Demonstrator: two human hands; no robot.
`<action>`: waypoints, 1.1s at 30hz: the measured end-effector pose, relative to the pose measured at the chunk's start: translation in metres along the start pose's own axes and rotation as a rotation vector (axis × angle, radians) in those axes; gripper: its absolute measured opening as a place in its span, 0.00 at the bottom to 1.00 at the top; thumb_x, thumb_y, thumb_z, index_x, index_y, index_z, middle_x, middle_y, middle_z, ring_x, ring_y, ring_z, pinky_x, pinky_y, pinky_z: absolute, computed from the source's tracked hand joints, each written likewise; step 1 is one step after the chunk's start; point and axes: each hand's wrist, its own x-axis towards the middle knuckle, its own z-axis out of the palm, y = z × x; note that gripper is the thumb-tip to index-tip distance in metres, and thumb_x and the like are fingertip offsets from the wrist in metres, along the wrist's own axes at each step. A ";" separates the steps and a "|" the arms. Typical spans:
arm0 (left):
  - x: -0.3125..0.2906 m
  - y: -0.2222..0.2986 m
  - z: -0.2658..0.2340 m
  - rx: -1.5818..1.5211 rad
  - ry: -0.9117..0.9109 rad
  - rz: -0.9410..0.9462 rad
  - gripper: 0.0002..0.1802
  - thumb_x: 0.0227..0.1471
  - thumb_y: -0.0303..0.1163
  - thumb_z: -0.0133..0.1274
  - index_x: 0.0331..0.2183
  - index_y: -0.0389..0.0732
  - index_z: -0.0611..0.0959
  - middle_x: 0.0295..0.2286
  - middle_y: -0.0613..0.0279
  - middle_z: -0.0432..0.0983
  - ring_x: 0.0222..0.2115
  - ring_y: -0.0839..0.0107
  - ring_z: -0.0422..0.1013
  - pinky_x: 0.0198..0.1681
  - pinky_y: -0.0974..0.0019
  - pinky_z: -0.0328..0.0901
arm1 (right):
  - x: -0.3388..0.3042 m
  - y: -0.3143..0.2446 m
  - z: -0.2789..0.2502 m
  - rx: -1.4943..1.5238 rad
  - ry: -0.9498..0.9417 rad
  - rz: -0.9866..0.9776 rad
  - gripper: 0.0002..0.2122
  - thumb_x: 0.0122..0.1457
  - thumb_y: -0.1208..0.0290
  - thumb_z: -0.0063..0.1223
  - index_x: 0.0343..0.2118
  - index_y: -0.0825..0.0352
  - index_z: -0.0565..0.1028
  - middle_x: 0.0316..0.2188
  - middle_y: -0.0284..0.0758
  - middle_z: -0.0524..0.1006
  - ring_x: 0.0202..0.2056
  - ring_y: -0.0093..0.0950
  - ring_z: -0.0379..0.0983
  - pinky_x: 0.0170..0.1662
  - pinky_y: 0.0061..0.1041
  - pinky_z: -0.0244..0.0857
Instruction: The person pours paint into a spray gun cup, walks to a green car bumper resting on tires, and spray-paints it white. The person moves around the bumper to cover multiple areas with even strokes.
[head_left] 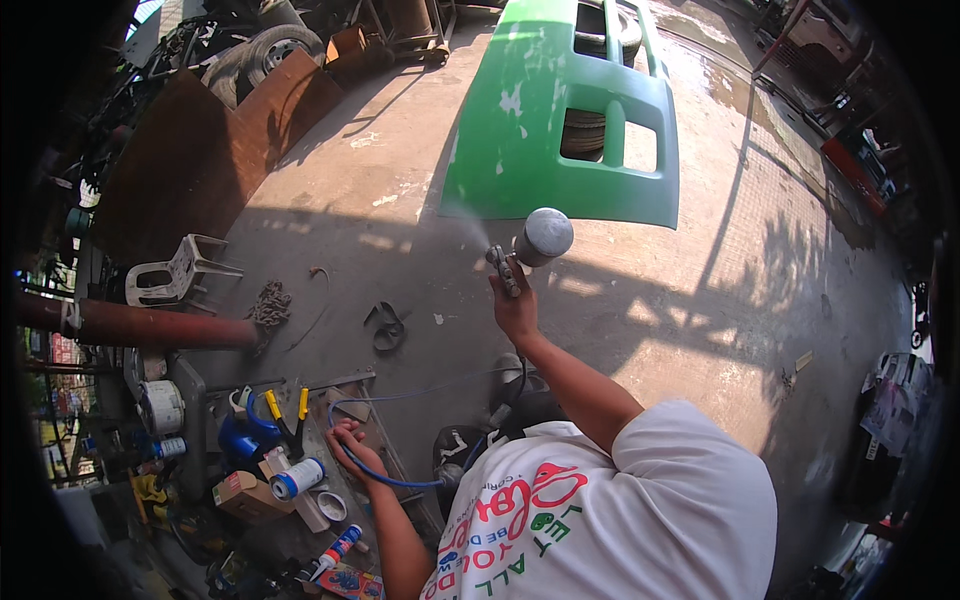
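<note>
My right hand [517,308] is closed round a metal spray gun [545,236] with a round silver cup, held out in front of me. Pale mist drifts from its nozzle toward the left. Just beyond it lies a large green bumper-like panel [540,150] with rectangular cutouts and lighter patches on its surface. Lower left, my left hand [350,443] has its fingers curled round a thin blue air hose [400,484]. The hose loops past that hand and runs back by my body toward the gun side; part of it is hidden.
Beside my left hand, a cluttered surface holds yellow-handled pliers or cutters [287,412], spray cans [298,479] and a cardboard box [248,497]. A white plastic chair [178,278], red post [165,325] and rusty sheets [190,150] stand left. Black strapping [385,327] lies on the floor.
</note>
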 end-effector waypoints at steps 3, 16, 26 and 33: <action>0.045 -0.007 0.021 0.027 -0.027 -0.001 0.18 0.69 0.44 0.38 0.33 0.41 0.72 0.30 0.67 0.70 0.30 0.77 0.67 0.32 0.73 0.61 | 0.015 0.023 -0.059 -0.044 0.144 -0.047 0.20 0.62 0.63 0.59 0.55 0.65 0.73 0.44 0.45 0.81 0.46 0.38 0.80 0.47 0.33 0.70; 0.143 0.020 0.136 0.133 -0.387 0.293 0.21 0.69 0.46 0.41 0.30 0.40 0.69 0.23 0.64 0.63 0.24 0.72 0.61 0.29 0.66 0.60 | 0.055 0.071 -0.266 -0.141 0.663 0.326 0.18 0.61 0.58 0.59 0.51 0.61 0.75 0.42 0.41 0.82 0.44 0.41 0.79 0.47 0.37 0.69; 0.227 -0.003 0.157 0.188 -0.465 0.333 0.21 0.68 0.45 0.45 0.28 0.39 0.66 0.21 0.64 0.61 0.23 0.72 0.58 0.28 0.66 0.58 | 0.038 0.002 -0.157 -0.091 0.537 0.254 0.18 0.65 0.58 0.55 0.53 0.60 0.72 0.43 0.41 0.80 0.47 0.41 0.77 0.49 0.36 0.68; 0.418 -0.037 0.145 0.211 -0.228 0.392 0.21 0.68 0.43 0.45 0.28 0.38 0.67 0.21 0.64 0.62 0.23 0.70 0.59 0.29 0.65 0.59 | 0.010 -0.066 0.028 -0.011 0.409 0.230 0.21 0.63 0.55 0.57 0.54 0.63 0.72 0.44 0.42 0.80 0.47 0.39 0.77 0.49 0.35 0.68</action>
